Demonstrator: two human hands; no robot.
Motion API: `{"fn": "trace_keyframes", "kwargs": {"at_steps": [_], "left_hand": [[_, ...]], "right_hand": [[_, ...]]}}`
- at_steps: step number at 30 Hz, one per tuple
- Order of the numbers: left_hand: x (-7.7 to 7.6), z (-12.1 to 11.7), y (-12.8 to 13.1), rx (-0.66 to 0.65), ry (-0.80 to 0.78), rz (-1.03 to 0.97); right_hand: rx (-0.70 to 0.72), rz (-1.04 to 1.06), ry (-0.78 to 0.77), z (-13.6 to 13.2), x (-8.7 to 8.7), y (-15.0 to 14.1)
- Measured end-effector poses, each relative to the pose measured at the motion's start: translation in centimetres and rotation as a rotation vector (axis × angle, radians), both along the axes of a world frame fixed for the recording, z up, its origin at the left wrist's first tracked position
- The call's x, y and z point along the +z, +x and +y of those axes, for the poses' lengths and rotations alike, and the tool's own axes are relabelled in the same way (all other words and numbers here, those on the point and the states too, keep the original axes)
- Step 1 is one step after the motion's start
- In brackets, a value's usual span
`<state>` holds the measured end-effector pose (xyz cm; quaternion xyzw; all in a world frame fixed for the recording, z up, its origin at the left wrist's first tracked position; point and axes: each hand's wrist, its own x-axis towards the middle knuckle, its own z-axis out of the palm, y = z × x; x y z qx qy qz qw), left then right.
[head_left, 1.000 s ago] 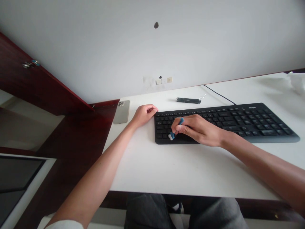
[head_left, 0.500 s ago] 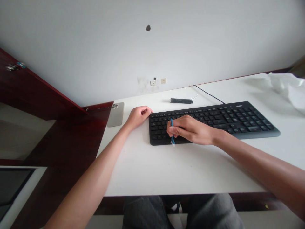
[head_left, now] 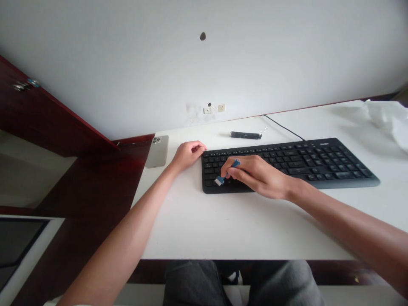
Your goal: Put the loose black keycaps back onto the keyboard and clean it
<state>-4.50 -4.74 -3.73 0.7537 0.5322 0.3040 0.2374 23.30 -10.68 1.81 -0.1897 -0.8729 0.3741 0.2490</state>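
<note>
The right hand (head_left: 255, 176) holds a small brush (head_left: 227, 173) with a blue handle and white bristles. Its fingers and thumb pinch the handle the way you hold a pen, so the hand is closed on it. The brush lies on a slant, and its white tip points down at the keys near the left end of the black keyboard (head_left: 306, 163). That tight, pen-like hold looks like it lets the tip reach into small gaps between the keys. The tip is at the keys or very close to them, but I can't tell if it touches them.

The left hand (head_left: 188, 155) holds nothing. It rests on the white desk (head_left: 178, 229) just beside the top left corner of the keyboard, with its fingers loosely curled. Resting there, it may be helping keep the keyboard from sliding.

A phone (head_left: 157, 151) lies flat near the left edge of the desk, out of the way of the hands. Behind the keyboard is a short black stick (head_left: 246, 135), and a thin black cable (head_left: 282, 126) runs from the keyboard toward the wall (head_left: 127, 63). A crumpled white sheet (head_left: 385, 121) sits at the far right of the desk.
</note>
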Motion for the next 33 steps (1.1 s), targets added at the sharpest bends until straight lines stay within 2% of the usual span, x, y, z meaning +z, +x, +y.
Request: {"fn": "trace_keyframes", "kwargs": {"at_steps": [5,10,16,21,26,28,31,33], "left_hand": [[0.0,0.0,0.0,-0.007,0.001,-0.003],[0.0,-0.1,0.0,0.008,0.002,0.009],[0.0,0.0,0.0,-0.003,-0.001,-0.003],[0.0,0.0,0.1,0.006,-0.004,-0.002],[0.3,-0.1,0.1,-0.002,0.005,0.007],[0.3,-0.1,0.0,0.000,0.004,0.007],[0.2,0.0,0.0,0.010,-0.010,0.014],[0.1,0.0,0.1,0.017,-0.020,0.015]], "right_hand": [[0.103,-0.056,-0.130,-0.1,-0.1,0.0],[0.003,0.009,-0.105,0.3,0.2,0.5],[0.167,-0.078,-0.138,0.2,0.9,0.6],[-0.003,-0.045,-0.097,0.6,1.1,1.0],[0.224,-0.067,-0.200,0.0,0.6,0.3],[0.168,-0.040,-0.187,0.2,0.6,0.6],[-0.069,-0.012,-0.111,1.3,0.9,1.7],[-0.110,-0.043,-0.094,1.8,1.1,2.1]]}}
